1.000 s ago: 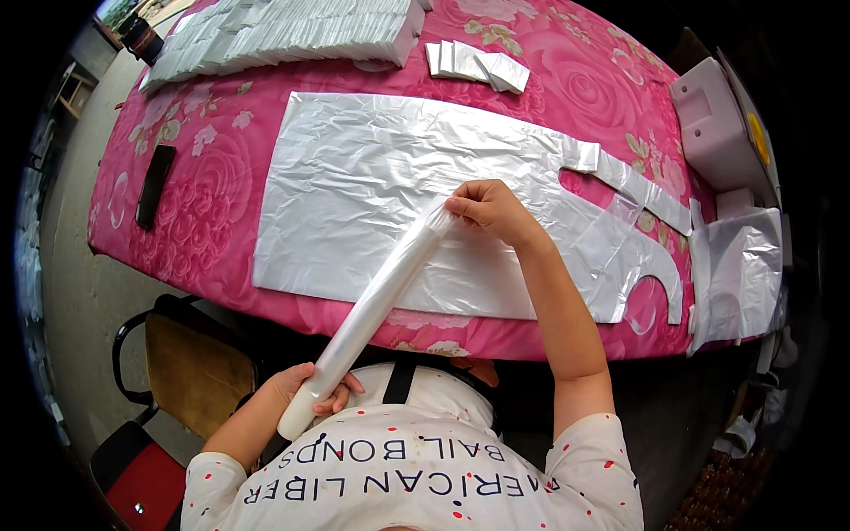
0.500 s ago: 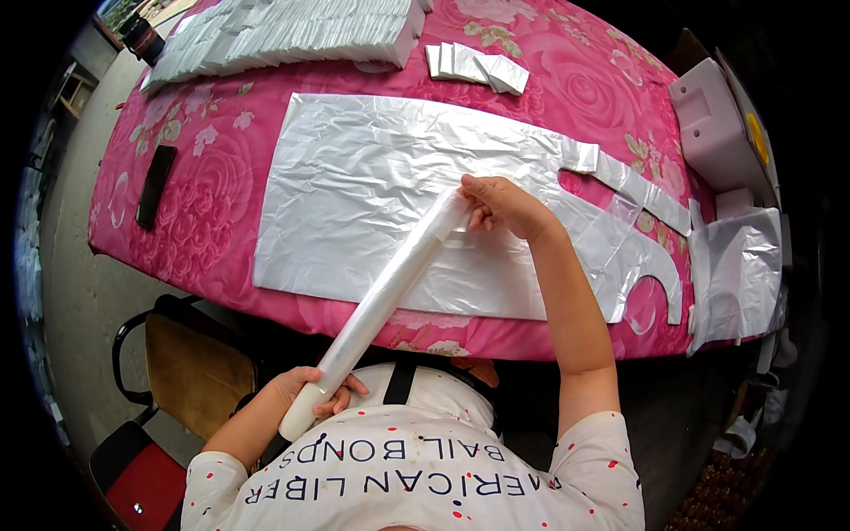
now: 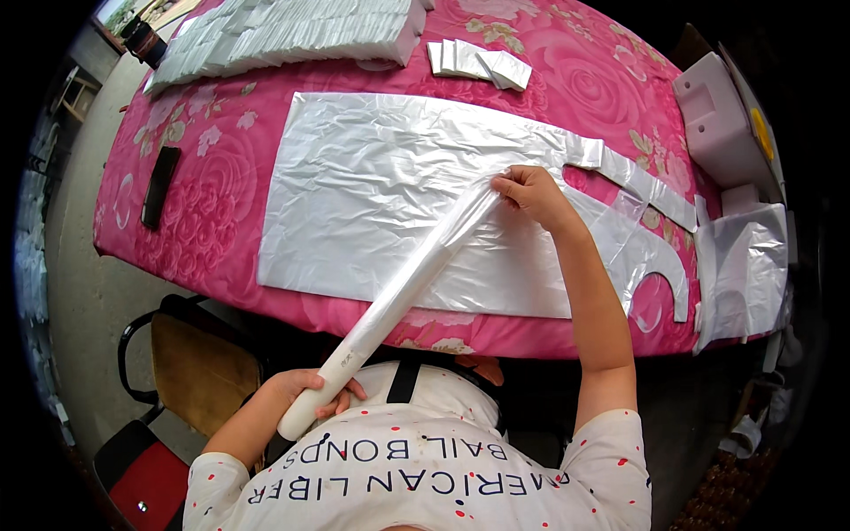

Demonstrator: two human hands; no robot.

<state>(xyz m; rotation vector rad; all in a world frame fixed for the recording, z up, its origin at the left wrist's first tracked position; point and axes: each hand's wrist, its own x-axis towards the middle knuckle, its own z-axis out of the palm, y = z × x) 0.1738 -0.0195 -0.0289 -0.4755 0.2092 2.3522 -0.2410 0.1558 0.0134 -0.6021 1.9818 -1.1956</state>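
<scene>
A long white tube [image 3: 390, 310], wrapped in thin clear plastic film, slants from my lap over the table. My left hand [image 3: 305, 392] is wrapped round its lower end, close to my shirt. At the far end my right hand [image 3: 534, 196] pinches the gathered film [image 3: 474, 202] between thumb and fingers, drawn out beyond the tube. Beneath lies a silvery white plastic sheet [image 3: 354, 168], flat and wrinkled, shaped like an apron with curved cut-outs and strap-like strips on its right. The tube and my right forearm hide part of it.
A pink floral cloth [image 3: 584, 80] covers the table. Folded white packets stand in a long row [image 3: 292, 35], with a few more packets [image 3: 482, 64] beside it. A dark phone [image 3: 160, 188] lies left. A white foam box [image 3: 726, 119] and clear plastic bag [image 3: 744, 270] sit right. Chairs [image 3: 199, 363] stand lower left.
My right hand has moved right and slightly away from me, stretching the film further past the tube's end. My left hand still grips the lower end.
</scene>
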